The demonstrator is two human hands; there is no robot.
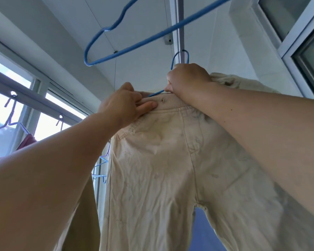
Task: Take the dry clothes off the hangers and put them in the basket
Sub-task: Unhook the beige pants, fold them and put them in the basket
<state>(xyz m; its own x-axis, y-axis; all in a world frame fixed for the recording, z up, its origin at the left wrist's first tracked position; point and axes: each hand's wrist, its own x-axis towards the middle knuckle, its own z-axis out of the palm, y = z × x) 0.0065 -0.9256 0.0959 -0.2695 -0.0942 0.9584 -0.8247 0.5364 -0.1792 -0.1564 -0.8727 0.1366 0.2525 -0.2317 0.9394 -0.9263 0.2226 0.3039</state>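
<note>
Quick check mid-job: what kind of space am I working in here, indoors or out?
Likely an enclosed balcony or laundry-drying area indoors. Beige trousers hang from a blue hanger on an overhead rail, an empty blue hanger hangs nearby, and large windows line the left side.

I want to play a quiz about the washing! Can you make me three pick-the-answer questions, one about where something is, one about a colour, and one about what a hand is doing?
1. Where is the empty blue hanger?
A. Above the trousers
B. On the floor
C. Inside a basket

2. What colour are the trousers?
A. Green
B. Beige
C. Black

3. What is the left hand doing?
A. Hanging loose at the side
B. Waving in the air
C. Pinching the waistband

Answers:
1 A, it hangs up high, over the trousers.
2 B, the cloth is pale beige all over.
3 C, its thumb and fingers pinch the waistband, while the right hand grips the top of the trousers' own hanger.
</note>
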